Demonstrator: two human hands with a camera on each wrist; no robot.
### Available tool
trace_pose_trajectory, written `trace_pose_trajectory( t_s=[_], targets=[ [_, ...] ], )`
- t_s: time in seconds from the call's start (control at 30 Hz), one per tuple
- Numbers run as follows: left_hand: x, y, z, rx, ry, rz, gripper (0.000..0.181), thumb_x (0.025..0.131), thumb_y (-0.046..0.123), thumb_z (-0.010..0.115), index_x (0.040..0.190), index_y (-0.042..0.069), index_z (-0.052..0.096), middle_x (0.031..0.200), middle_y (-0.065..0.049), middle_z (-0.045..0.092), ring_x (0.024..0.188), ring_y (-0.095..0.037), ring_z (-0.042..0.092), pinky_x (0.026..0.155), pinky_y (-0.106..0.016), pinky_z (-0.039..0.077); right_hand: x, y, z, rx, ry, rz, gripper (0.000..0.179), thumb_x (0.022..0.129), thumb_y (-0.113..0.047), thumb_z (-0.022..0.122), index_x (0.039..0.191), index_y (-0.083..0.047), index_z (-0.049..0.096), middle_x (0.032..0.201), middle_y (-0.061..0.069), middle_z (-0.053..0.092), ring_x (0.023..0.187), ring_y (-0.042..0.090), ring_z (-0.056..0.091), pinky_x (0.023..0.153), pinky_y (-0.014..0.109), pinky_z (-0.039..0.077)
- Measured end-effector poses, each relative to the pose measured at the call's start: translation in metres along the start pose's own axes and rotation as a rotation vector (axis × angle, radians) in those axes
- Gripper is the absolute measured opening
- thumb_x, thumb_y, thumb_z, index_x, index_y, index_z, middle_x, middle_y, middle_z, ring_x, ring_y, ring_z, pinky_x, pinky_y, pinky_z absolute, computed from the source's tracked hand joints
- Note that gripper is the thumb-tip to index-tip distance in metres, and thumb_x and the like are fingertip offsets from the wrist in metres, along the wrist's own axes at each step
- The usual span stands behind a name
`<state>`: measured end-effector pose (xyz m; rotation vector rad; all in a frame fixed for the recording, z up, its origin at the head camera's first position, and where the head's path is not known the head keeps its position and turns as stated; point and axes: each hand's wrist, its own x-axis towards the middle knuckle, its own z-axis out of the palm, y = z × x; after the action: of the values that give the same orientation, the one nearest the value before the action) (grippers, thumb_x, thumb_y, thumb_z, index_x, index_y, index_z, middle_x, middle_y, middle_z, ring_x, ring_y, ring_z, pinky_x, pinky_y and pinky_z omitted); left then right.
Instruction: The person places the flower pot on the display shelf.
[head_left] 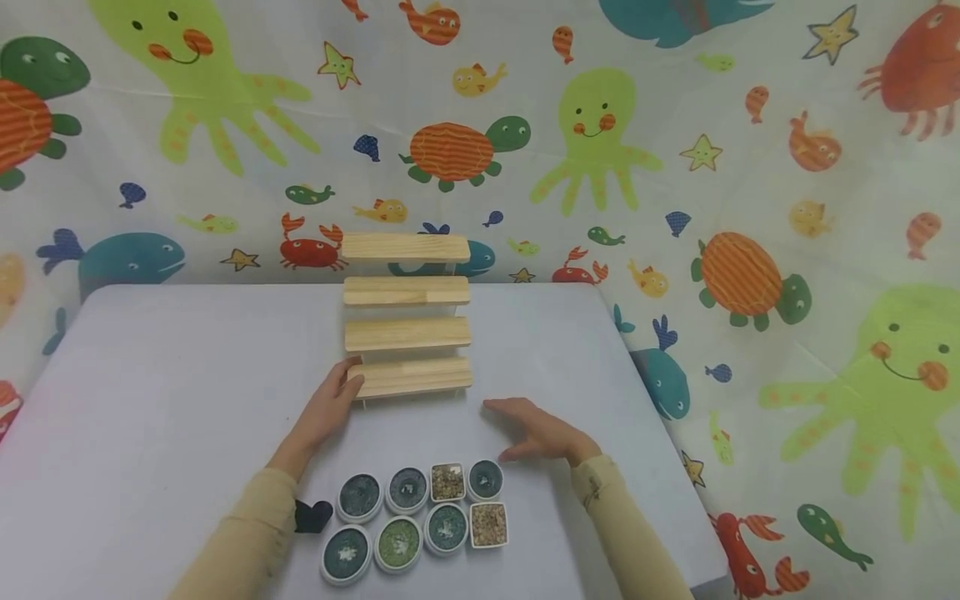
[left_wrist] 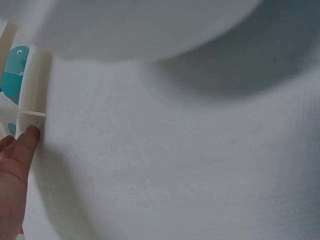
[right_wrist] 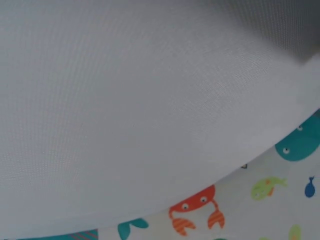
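Note:
A tiered display stand [head_left: 408,335] with several light wooden shelves on clear supports stands on the table. My left hand [head_left: 322,408] grips the left end of its lowest shelf [head_left: 412,377]. In the left wrist view, the fingers [left_wrist: 26,142] are right at the pale edge of a support. My right hand [head_left: 543,429] is apart from the stand, to its lower right, with fingers extended toward the left and nothing in them. Close below that hand is a small round pot with a dark top [head_left: 485,480]. The right wrist view leaves the hand out.
Nearer me, several round white pots, one with a green top [head_left: 399,543], stand in two rows with two square pots of brown grainy filling [head_left: 489,525]. A black object [head_left: 312,516] lies by the left sleeve. A sea-animal curtain [head_left: 525,125] hangs behind the white table [head_left: 187,400].

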<state>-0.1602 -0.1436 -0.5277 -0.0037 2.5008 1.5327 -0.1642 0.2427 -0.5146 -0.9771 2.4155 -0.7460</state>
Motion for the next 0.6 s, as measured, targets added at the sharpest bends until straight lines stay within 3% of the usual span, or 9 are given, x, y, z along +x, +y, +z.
trace_pose_trajectory(
  t_s=[0.17, 0.6],
  targets=[
    [0.001, 0.001, 0.001, 0.01, 0.002, 0.0, 0.065, 0.106, 0.044, 0.033, 0.154, 0.002, 0.02, 0.157, -0.025, 0.022, 0.145, -0.043, 0.015, 0.118, -0.057, 0.016, -0.005, -0.001, 0.002, -0.019, -0.058, -0.137, 0.083, 0.078, -0.024, 0.084, 0.147, -0.006, 0.042, 0.15, 0.006, 0.044, 0.137, 0.025, 0.038, 0.116, 0.04, 0.03],
    [0.003, -0.002, 0.001, 0.004, -0.006, 0.001, 0.067, 0.106, 0.045, 0.033, 0.153, 0.0, 0.019, 0.157, -0.027, 0.019, 0.145, -0.045, 0.015, 0.117, -0.057, 0.015, -0.015, -0.008, 0.006, -0.018, -0.117, -0.289, 0.072, 0.08, -0.023, 0.083, 0.14, -0.002, 0.05, 0.141, 0.009, 0.052, 0.132, 0.022, 0.045, 0.114, 0.033, 0.034]
  ],
)
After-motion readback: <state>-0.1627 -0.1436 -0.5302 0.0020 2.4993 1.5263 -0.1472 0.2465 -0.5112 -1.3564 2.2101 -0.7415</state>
